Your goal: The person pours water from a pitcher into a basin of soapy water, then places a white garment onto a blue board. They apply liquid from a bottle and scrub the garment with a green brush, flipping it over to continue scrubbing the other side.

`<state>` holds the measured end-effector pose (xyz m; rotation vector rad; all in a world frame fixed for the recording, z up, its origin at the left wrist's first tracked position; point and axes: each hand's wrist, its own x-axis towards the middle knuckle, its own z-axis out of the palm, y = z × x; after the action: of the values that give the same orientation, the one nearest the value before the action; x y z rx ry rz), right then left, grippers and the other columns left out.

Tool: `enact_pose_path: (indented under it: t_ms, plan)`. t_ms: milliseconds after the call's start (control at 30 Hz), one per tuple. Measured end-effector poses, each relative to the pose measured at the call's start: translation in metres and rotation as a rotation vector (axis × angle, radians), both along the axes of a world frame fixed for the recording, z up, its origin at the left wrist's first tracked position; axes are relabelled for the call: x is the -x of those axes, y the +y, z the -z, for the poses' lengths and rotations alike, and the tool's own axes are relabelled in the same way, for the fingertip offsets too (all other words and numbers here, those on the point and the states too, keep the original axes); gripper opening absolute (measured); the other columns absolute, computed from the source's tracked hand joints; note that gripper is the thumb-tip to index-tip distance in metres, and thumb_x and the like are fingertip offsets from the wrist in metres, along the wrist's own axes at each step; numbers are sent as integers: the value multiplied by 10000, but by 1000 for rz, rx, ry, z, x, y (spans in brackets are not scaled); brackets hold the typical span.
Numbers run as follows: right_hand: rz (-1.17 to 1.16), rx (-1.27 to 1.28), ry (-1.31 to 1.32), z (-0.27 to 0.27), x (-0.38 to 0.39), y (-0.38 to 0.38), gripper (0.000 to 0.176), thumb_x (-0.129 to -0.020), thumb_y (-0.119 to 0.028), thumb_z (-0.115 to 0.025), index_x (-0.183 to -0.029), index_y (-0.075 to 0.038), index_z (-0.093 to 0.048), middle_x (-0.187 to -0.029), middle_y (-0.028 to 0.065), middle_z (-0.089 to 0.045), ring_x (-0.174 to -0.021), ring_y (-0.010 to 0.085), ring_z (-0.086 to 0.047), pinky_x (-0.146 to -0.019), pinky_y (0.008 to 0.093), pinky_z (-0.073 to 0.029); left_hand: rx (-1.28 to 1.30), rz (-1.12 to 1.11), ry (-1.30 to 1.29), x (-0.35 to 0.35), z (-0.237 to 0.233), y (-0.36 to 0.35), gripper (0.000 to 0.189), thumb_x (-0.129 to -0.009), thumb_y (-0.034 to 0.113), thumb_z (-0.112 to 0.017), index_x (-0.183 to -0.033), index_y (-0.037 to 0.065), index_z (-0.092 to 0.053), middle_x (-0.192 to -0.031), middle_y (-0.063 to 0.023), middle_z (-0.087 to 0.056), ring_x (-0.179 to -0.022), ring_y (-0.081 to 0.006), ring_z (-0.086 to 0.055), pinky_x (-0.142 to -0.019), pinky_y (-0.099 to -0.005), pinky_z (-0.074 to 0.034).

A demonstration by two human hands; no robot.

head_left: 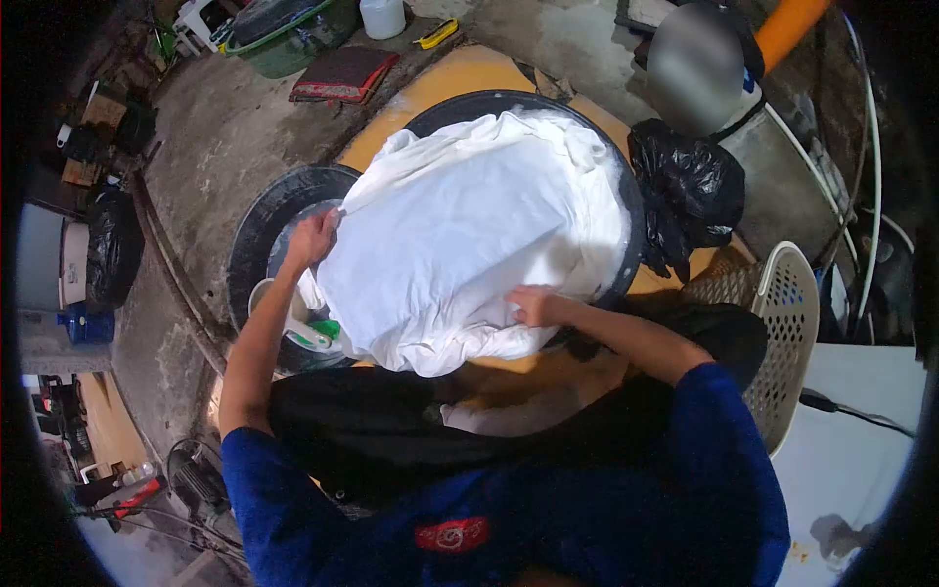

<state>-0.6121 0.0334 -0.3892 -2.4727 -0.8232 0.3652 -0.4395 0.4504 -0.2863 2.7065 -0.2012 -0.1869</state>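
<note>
A large white cloth [450,225] lies spread over a big black tub [634,210], with its folds bunched along the rim. At the cloth's left edge, my left hand [315,238] is closed on a bit of the fabric, above a smaller dark tub [254,230]. My right hand [533,305] grips the cloth near its lower right side with curled fingers. Inside the smaller tub are a white-handled scoop [308,335] and something green beside it. What lies beneath the cloth is hidden.
A black plastic bag [690,186] sits right of the big tub, near a white perforated basket [790,323]. Behind stand a green basin [289,49], a folded red-edged mat [344,76] and a yellow-handled tool [436,34]. A hose [176,254] runs along the floor at left.
</note>
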Motion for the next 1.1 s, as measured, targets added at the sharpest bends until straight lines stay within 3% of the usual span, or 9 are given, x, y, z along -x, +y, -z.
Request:
enact_pose_path:
  t_ms: [133, 233, 333, 367, 500, 600, 733, 1000, 1100]
  plan:
    - [-73, 2, 164, 20, 2, -8, 300, -784, -274, -554, -979, -50, -590, -932, 136, -584, -950, 288, -553, -821, 384, -438, -46, -40, 102, -3, -4, 7, 595, -892, 511, -279, -911, 15, -609, -848, -296, -570, -900, -446, -536, -782, -469, -419]
    - [-176, 130, 252, 10, -6, -9, 272, -803, -286, -537, -937, -58, -600, -900, 139, -582, -911, 290, -562, -799, 380, -443, -88, -83, 5, -1, -4, 1, 439, -895, 388, -365, -938, 11, -586, -905, -251, -589, -918, -411, -541, -771, -474, -415]
    - [-135, 428, 506, -44, -45, 6, 248, -835, -284, -508, -906, -63, -597, -890, 139, -582, -845, 304, -568, -754, 386, -450, -311, 117, -540, 12, -24, -15, 256, -854, 230, -450, -993, 32, -536, -983, -176, -581, -931, -347, -529, -762, -456, -400]
    - [-67, 24, 146, -37, -49, -1, 191, -812, -254, -544, -771, -68, -541, -746, 155, -557, -751, 304, -548, -650, 408, -411, -310, 199, -507, 18, -28, -21, 233, -809, 132, -485, -1028, 51, -488, -1021, -117, -549, -926, -291, -506, -764, -429, -382]
    - [92, -530, -260, -90, -94, 76, 236, -797, -156, -558, -1009, -56, -581, -990, 138, -591, -957, 288, -552, -822, 394, -427, -361, 242, -292, 42, -11, -47, 447, -854, 280, -449, -1232, 45, -409, -1266, -169, -425, -1130, -307, -424, -863, -497, -333]
    - [-75, -531, -359, -103, -110, 160, 514, -817, -217, -543, -1278, -47, -395, -1341, 127, -373, -1264, 276, -311, -1042, 392, -240, -432, 264, -404, 50, -7, -53, 497, -855, 278, -443, -1283, 42, -355, -1332, -165, -358, -1184, -312, -378, -895, -516, -310]
    - [-28, -295, -469, -59, -137, 185, 571, -865, -352, -458, -1335, -62, -315, -1401, 137, -272, -1314, 265, -217, -1066, 429, -145, -486, 207, -299, 51, -15, -55, 547, -857, 281, -419, -1328, 38, -282, -1362, -169, -312, -1217, -326, -334, -945, -539, -267]
    - [394, 55, -494, 35, -227, -40, 552, -881, -347, -434, -1328, -43, -320, -1372, 169, -312, -1288, 297, -264, -1049, 441, -190, -477, 195, -270, 53, -20, -58, 552, -855, 284, -419, -1324, 31, -273, -1374, -181, -289, -1229, -354, -318, -945, -558, -256]
    - [353, 225, -459, 23, -227, -103, 534, -887, -321, -424, -1310, -9, -330, -1364, 178, -315, -1282, 309, -265, -1052, 407, -209, -454, 182, -242, 51, -20, -56, 556, -862, 316, -411, -1323, 36, -276, -1381, -188, -273, -1253, -350, -288, -952, -569, -247]
